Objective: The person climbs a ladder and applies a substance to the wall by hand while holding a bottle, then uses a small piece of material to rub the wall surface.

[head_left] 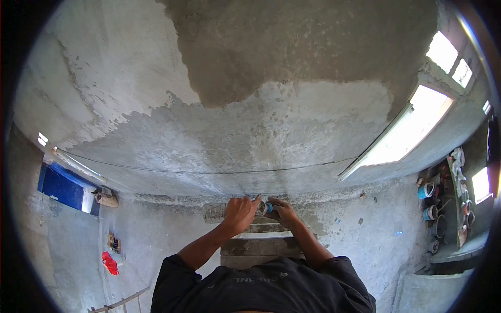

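A clear plastic bottle (215,213) lies sideways in front of the body, at the lower middle of the head view. My left hand (241,213) is wrapped round its middle. At the bottle's right end, the fingers of my right hand (283,212) close on a blue cap (269,207). Whether the cap is screwed on or loose cannot be made out. Below the hands is a stepped board platform (261,248) with pale edges.
A plastered wall (229,141) with darker damp patches rises ahead, a thin cable (219,172) across it. Buckets (426,190) stand at the right. A blue door (68,189), a red item (110,263) and a ladder-like frame (122,302) are at the left.
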Motion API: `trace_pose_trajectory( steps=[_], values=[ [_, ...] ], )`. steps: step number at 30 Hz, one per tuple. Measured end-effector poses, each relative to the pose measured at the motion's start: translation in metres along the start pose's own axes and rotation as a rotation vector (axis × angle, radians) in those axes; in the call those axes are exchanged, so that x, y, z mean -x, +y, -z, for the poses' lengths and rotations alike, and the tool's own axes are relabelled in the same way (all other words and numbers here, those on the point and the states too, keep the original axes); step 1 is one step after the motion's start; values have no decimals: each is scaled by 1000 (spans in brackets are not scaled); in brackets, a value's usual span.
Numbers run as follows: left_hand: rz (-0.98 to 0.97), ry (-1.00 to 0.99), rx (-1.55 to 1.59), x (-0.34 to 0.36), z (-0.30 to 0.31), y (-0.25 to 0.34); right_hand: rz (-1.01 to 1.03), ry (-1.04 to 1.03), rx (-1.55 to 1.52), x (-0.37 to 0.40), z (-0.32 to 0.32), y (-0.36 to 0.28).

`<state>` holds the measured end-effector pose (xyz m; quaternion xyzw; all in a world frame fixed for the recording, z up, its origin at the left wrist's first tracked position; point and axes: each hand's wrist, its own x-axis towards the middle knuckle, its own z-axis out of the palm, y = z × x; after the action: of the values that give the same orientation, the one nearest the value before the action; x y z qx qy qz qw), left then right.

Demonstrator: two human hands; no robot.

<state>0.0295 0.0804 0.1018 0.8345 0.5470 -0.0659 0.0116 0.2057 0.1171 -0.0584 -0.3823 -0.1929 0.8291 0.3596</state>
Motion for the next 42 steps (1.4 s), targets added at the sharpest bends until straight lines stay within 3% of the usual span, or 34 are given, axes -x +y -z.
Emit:
trace_pose_trajectory(
  steps=[2, 7, 10, 12, 14, 16, 18, 20, 23, 25, 27, 29, 31, 32, 34, 36, 37, 42],
  values=[
    [18, -7, 30, 0, 10, 0, -5, -56, -25, 5, -2, -5],
    [96, -35, 207, -6, 33, -11, -121, 85, -43, -18, 11, -31],
    [202, 74, 425, -10, 33, -18, -70, 33, 77, -39, 7, -81],
    [161, 586, 900, -11, 28, -25, -55, 22, -29, -63, -7, -124],
    [160, 674, 1031, -11, 28, -34, 226, -149, 173, -107, -11, -190],
    [173, 758, 1161, -8, 30, -40, 633, -99, 376, -128, -53, -288],
    [274, 795, 1179, -12, 30, -47, 1420, 478, 1068, -101, -131, -380],
    [283, 834, 1095, -17, 15, -57, 2030, 492, 1079, -98, -169, -444],
    [302, 903, 963, -22, 13, -63, 2173, 531, 1044, -126, -195, -493],
    [349, 858, 986, -24, 2, -68, 2327, 761, 1100, -154, -212, -486],
    [401, 812, 1015, -31, -4, -73, 2201, 457, 1336, -186, -208, -442],
    [405, 829, 891, -38, -6, -72, 1997, 170, 1810, -228, -189, -384],
    [418, 801, 912, -44, -10, -72, 1818, -296, 2021, -238, -162, -349],
    [433, 785, 926, -44, -12, -72, 1809, -295, 2015, -234, -158, -351],
    [427, 779, 918, -42, -17, -76, 1950, 106, 2081, -213, -158, -381],
    [430, 763, 916, -39, -19, -74, 2132, 412, 1632, -167, -173, -438],
    [457, 756, 944, -39, -17, -74, 2327, 517, 1373, -149, -179, -469],
    [551, 726, 1000, -35, -15, -72, 2007, 747, 1020, -118, -241, -468]
  ],
)
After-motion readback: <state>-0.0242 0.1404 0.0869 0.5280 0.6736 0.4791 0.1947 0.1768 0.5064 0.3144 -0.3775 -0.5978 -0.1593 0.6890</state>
